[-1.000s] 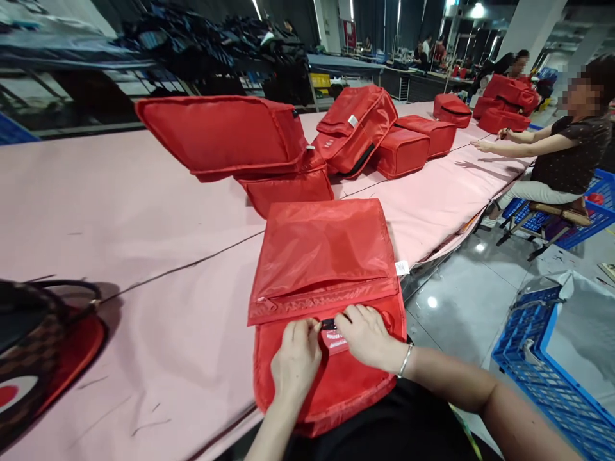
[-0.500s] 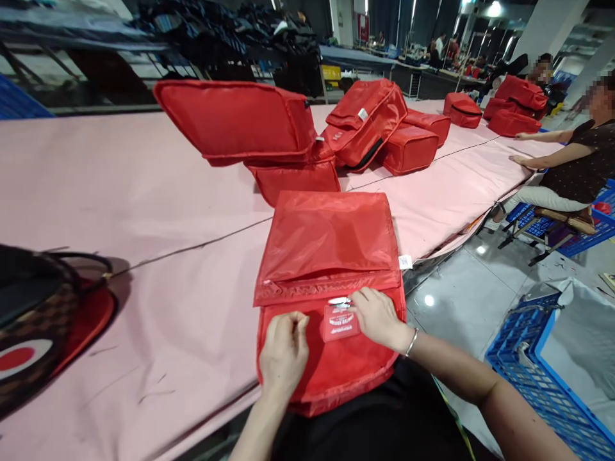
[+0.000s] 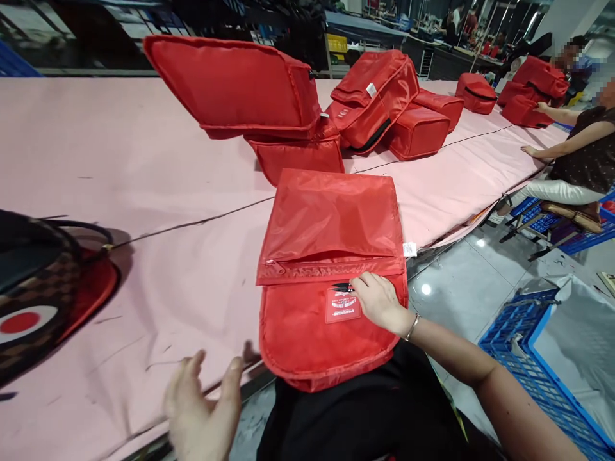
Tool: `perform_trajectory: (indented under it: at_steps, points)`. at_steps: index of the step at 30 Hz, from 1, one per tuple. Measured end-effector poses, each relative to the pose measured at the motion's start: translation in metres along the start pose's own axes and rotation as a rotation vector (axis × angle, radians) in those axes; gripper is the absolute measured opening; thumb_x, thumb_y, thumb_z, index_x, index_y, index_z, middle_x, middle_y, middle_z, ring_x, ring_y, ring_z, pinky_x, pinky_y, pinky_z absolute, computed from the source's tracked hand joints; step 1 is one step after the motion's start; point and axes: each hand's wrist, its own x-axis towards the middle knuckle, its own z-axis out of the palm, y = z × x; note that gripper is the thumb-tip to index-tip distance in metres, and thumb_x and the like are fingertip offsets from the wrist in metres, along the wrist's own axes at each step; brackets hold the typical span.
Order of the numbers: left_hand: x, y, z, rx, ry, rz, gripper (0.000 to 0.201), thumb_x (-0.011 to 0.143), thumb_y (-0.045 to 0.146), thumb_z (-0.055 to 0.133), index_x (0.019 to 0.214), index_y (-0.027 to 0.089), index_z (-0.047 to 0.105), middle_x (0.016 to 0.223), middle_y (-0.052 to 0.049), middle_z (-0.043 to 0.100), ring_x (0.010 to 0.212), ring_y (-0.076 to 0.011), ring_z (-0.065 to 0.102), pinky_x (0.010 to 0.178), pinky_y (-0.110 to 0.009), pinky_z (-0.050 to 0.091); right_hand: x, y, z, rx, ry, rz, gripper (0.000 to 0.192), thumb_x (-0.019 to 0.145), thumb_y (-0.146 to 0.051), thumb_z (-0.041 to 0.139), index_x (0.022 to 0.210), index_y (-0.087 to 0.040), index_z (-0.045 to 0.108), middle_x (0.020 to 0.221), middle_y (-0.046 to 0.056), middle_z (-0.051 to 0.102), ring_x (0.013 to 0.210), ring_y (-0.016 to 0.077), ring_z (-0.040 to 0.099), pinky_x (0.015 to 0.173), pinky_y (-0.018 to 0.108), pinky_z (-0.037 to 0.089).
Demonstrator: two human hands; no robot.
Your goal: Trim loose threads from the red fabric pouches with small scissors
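Note:
A red bag (image 3: 336,218) lies in front of me, its rounded flap toward my lap and a zip running across it. My right hand (image 3: 379,301) rests over the flap, closed around small dark thread snips (image 3: 343,287) whose blades point left. Just below the blades is a red label (image 3: 343,306) with white lettering. My left hand (image 3: 204,403) is off the bag, over the table's near edge, with fingers and thumb spread and nothing between them. A white tag (image 3: 409,250) sticks out from the bag's right side.
More red bags (image 3: 240,89) are piled beyond, on the pink-covered table (image 3: 192,166). A checked bag (image 3: 43,294) sits at the left. Blue crates (image 3: 521,326) stand on the floor at right, where a seated person (image 3: 576,147) touches another red bag.
My left hand has left the bag and moved left and toward me, its fingers opening from a pinch. My right hand stays over the label with the snips. The view has tilted down slightly.

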Motion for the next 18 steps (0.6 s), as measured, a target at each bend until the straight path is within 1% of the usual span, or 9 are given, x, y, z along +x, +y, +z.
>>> perform_trajectory:
  at_steps: [1,3,6,8,11,13,15,18]
  points:
    - [-0.005,0.006,0.003,-0.035,-0.032,-0.022,0.074,0.075,0.062,0.042,0.127,0.010,0.047,0.134,-0.019,0.043,0.123,-0.0347,0.041,0.102,-0.051,0.035,0.001,0.000,0.000,0.003,-0.010,0.002,0.018,0.095,-0.028,0.039,0.097,-0.020,0.056,0.093,0.005,0.057,0.080,0.0179,0.051,0.068,0.029,0.037]
    - [-0.014,0.016,0.012,-0.116,-0.093,-0.048,0.072,0.075,0.063,0.041,0.125,0.012,0.049,0.136,-0.016,0.042,0.125,-0.0319,0.039,0.104,-0.046,0.033,0.002,-0.001,0.001,0.001,-0.024,0.006,0.019,0.095,-0.028,0.039,0.097,-0.020,0.056,0.092,0.006,0.057,0.080,0.0182,0.051,0.067,0.030,0.038]
    - [-0.026,0.027,0.024,-0.208,-0.204,-0.066,0.067,0.078,0.061,0.041,0.127,0.017,0.046,0.131,-0.011,0.049,0.119,-0.0296,0.046,0.101,-0.043,0.037,0.003,-0.003,0.002,-0.017,-0.028,0.012,0.019,0.095,-0.028,0.037,0.097,-0.021,0.056,0.091,0.005,0.057,0.080,0.0184,0.051,0.067,0.029,0.038]
    - [-0.031,0.033,0.030,-0.224,-0.245,-0.093,0.064,0.080,0.058,0.042,0.131,0.020,0.041,0.128,-0.010,0.052,0.112,-0.0286,0.051,0.094,-0.041,0.042,0.003,-0.003,0.002,-0.028,-0.025,0.012,0.020,0.096,-0.028,0.037,0.096,-0.021,0.055,0.090,0.005,0.057,0.080,0.0184,0.051,0.067,0.029,0.038]
    - [-0.035,0.037,0.032,-0.187,-0.240,-0.120,0.065,0.082,0.054,0.043,0.137,0.021,0.033,0.132,-0.012,0.048,0.111,-0.0296,0.053,0.088,-0.040,0.045,0.004,-0.004,0.002,-0.029,-0.012,0.008,0.020,0.096,-0.027,0.037,0.094,-0.020,0.055,0.089,0.005,0.057,0.079,0.0182,0.052,0.066,0.028,0.038]
    - [-0.035,0.038,0.032,-0.157,-0.239,-0.130,0.065,0.083,0.053,0.042,0.138,0.020,0.032,0.132,-0.012,0.048,0.112,-0.0307,0.052,0.086,-0.040,0.046,0.005,-0.003,0.002,-0.017,-0.011,0.004,0.019,0.096,-0.028,0.037,0.095,-0.020,0.055,0.090,0.005,0.058,0.079,0.0182,0.053,0.066,0.028,0.039]
    - [-0.036,0.038,0.031,-0.133,-0.258,-0.147,0.064,0.084,0.053,0.041,0.138,0.021,0.031,0.128,-0.012,0.051,0.109,-0.0310,0.054,0.085,-0.041,0.047,0.007,-0.002,0.001,0.011,-0.022,0.000,0.019,0.095,-0.030,0.038,0.097,-0.020,0.055,0.092,0.005,0.058,0.081,0.0184,0.054,0.065,0.028,0.040]
    - [-0.036,0.037,0.032,-0.133,-0.269,-0.139,0.063,0.085,0.052,0.042,0.138,0.021,0.030,0.125,-0.013,0.053,0.108,-0.0311,0.055,0.086,-0.043,0.047,0.009,0.001,0.003,0.113,-0.034,0.002,0.017,0.094,-0.031,0.042,0.099,-0.020,0.054,0.096,0.006,0.059,0.084,0.0185,0.055,0.065,0.027,0.041]
